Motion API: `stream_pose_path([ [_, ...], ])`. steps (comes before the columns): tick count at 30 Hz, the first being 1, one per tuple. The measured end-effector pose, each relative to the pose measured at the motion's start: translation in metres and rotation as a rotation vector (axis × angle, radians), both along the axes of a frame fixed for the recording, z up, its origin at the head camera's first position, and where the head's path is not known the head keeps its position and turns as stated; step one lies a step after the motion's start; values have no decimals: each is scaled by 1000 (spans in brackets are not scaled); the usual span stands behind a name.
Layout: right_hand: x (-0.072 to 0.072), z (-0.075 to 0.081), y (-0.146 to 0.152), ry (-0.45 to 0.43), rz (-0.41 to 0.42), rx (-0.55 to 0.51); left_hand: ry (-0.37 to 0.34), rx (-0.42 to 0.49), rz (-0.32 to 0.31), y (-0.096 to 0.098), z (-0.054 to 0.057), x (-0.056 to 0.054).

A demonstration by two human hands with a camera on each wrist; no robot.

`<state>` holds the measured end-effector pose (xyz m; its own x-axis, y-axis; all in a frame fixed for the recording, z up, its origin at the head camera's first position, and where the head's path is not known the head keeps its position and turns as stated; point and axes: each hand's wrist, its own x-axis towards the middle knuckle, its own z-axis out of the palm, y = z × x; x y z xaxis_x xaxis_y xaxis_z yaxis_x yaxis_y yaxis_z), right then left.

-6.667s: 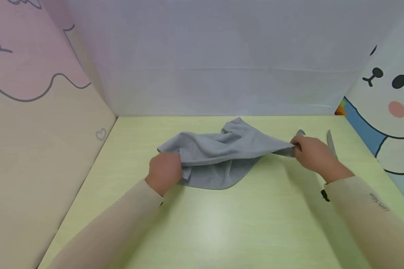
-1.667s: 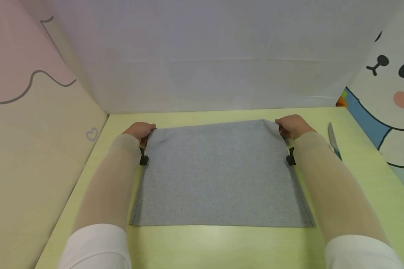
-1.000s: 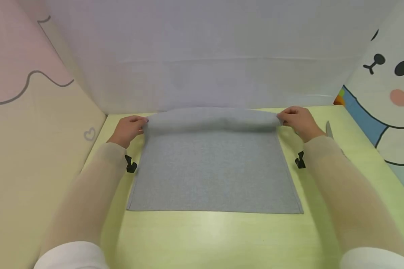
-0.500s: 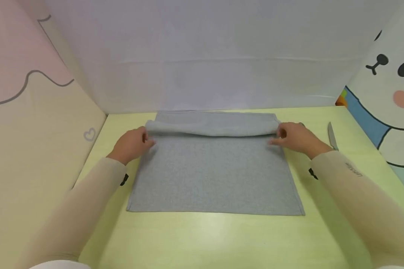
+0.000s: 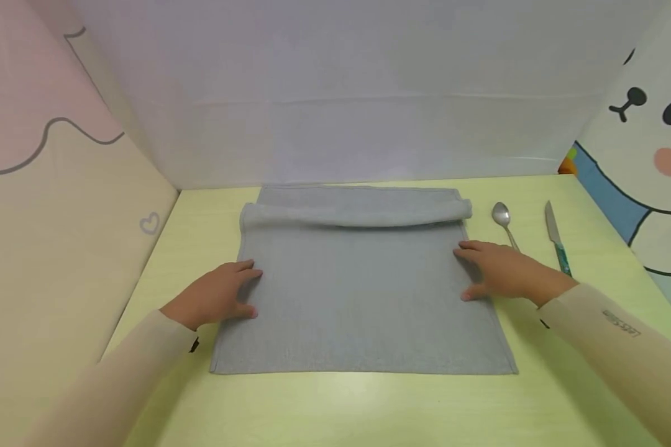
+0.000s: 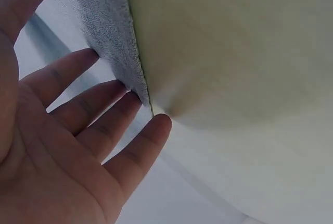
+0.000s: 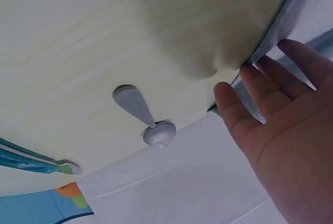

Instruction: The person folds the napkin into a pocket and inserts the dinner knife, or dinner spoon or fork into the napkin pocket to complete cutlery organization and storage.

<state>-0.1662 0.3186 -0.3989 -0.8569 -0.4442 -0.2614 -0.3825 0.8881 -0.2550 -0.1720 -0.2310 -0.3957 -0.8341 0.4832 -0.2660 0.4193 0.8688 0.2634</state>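
Grey rectangular fabric cloth (image 5: 358,298) is lying on the pale-yellow tabletop (image 5: 335,413) | left hand (image 5: 214,294) and right hand (image 5: 500,270) are extending spread, empty fingers over its side edges | wrist views are cutting it off

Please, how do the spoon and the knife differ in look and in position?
The spoon ends in a rounded bowl; the knife has a narrow, pointed blade. The spoon's handle is plain metal-coloured; the knife's is green-blue. The spoon lies nearer the grey cloth; the knife lies farther right. Both lie on the table, with bowl and tip toward its far edge.
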Motion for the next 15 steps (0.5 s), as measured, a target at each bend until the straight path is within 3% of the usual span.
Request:
stream_pose_path([
  [5,13,4,0,26,26,34,45,-17,-24,0,2,17],
  [8,11,9,-2,79,35,41,95,-33,-55,3,6,16],
  [11,-2,16,-4,161,-1,-2,143,-26,-59,10,15,0],
  [15,-32,22,-10,239,-88,-69,163,-3,-9,21,27,-41],
])
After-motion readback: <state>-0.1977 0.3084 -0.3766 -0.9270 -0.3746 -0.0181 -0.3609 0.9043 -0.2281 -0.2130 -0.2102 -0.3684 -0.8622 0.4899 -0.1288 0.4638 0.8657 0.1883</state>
